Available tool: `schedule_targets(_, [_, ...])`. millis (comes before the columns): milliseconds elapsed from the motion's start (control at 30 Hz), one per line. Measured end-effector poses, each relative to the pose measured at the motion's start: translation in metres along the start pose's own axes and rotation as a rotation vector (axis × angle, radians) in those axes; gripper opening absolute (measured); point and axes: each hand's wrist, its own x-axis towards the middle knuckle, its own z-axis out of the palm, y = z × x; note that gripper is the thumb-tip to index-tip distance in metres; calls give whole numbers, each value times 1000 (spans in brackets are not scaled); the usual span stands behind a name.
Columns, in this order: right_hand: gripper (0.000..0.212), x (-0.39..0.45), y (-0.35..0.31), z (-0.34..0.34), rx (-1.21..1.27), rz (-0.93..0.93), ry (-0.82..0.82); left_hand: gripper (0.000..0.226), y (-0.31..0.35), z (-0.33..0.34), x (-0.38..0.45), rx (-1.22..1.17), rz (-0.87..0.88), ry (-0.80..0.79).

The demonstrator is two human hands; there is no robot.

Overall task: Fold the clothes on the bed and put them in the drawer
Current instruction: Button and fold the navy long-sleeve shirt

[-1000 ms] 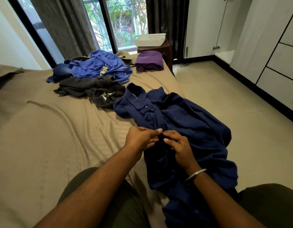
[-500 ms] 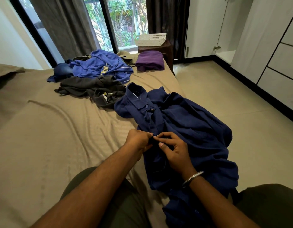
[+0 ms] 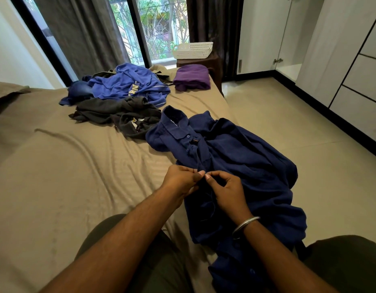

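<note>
Navy shirt (image 3: 235,157) placket pinched by left hand (image 3: 180,180) and right hand (image 3: 227,189), probably buttoning; only purple item (image 3: 192,77) folded; pile (image 3: 119,98) unfolded.

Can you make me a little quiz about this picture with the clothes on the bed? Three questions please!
1. True or false: the purple cloth at the far end of the bed is already folded.
2. What are the left hand and the right hand both pinching? A) the navy shirt B) the dark grey garment C) the white basket
3. Fill in: the bright blue garment lies in the heap just beyond the dark ____ garment.

Key: 1 true; 2 A; 3 grey.
</note>
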Motion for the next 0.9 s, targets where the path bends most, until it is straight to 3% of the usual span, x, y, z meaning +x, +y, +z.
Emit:
schedule_targets(167, [15,-2,-4,-1,31,3,10,21,-2,2,-3,85,59,12])
schedule_targets(367, [16,-1,-6,0,45,27,-15,15,-4,1,-2,78,60,40])
schedule_targets(600, [13,-3,-1,3,-4,31,6,25,-3,1,1,115,47,27])
schedule_targets(767, [17,-4,-8,2,143,60,-32,24,-3,2,1,129,47,44])
schedule_targets(900, [14,-4,-6,1,110,33,-36,22,-2,1,2,143,25,47])
